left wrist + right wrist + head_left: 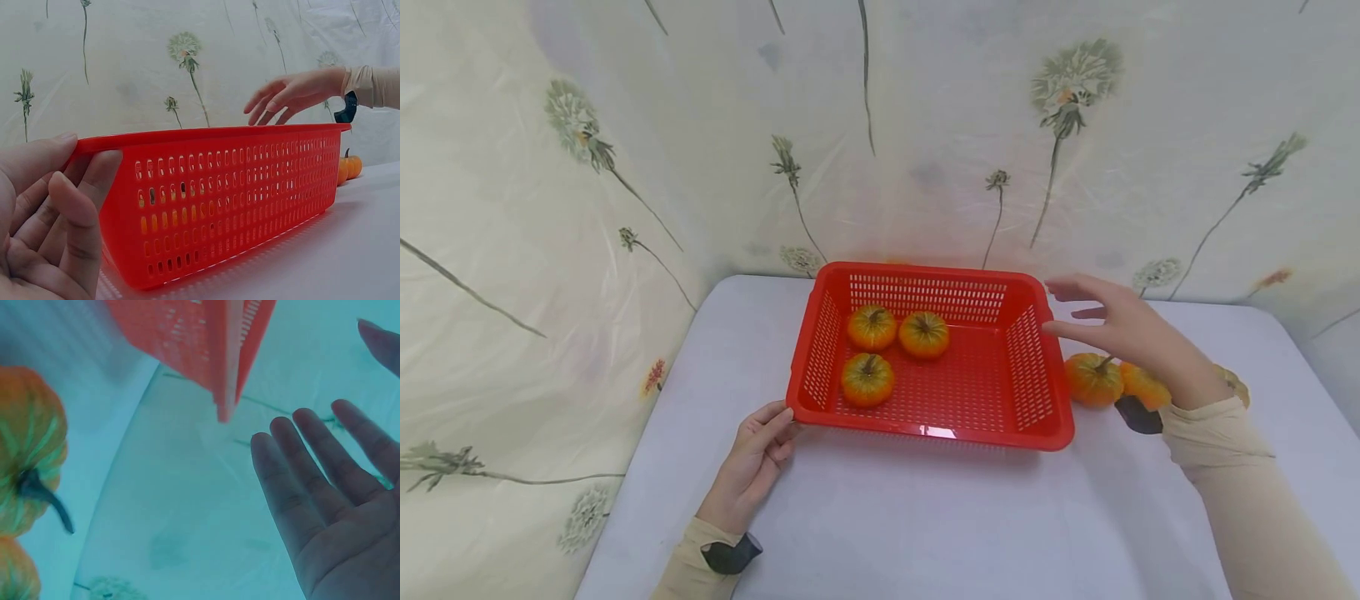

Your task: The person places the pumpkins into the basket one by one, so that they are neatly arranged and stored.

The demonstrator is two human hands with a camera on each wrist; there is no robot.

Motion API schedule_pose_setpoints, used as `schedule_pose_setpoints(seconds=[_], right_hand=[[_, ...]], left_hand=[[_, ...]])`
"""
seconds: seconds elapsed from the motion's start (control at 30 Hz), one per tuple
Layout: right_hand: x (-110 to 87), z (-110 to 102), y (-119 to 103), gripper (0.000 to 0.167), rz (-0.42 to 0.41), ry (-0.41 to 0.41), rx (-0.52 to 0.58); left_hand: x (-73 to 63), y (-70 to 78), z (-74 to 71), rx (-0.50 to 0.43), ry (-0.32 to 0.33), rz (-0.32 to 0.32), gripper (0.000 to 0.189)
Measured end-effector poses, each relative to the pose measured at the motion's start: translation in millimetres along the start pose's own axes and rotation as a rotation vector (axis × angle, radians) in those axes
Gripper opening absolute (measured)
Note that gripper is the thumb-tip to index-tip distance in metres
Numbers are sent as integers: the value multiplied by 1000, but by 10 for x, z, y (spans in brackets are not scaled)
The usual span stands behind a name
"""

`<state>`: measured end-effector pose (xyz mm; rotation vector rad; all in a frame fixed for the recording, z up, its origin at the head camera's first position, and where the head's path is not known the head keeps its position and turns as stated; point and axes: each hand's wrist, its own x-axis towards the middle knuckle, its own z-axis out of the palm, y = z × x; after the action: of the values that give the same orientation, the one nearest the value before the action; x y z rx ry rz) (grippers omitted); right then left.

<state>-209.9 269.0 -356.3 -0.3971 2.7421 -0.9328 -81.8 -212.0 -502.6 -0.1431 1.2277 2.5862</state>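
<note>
A red plastic basket (970,375) with slotted walls stands on the table, three small orange-green pumpkins (925,335) grouped in its left half. At its near left corner my left hand (757,458) pinches the rim, thumb on top and fingers beneath, as the left wrist view (56,212) also shows. My right hand (1116,321) is held just beyond the right rim, fingers spread and nothing in them. In the right wrist view its palm (350,537) shows empty beside the basket's edge (222,381).
More pumpkins (1093,381) lie on the white table (880,517) right of the basket, partly hidden under my right forearm. A flower-printed cloth (925,125) hangs behind the table and along its left side. Each wrist carries a dark strap-on device (730,554).
</note>
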Motion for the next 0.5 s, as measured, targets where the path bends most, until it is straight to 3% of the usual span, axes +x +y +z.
schedule_pose_setpoints(seconds=[0.37, 0.5], right_hand=[[-194, -21, 325, 82, 126, -27, -9], [-231, 32, 441, 82, 133, -39, -22]], left_hand=[[8, -11, -8, -5, -7, 5, 25], [8, -10, -7, -9, -16, 7, 26]])
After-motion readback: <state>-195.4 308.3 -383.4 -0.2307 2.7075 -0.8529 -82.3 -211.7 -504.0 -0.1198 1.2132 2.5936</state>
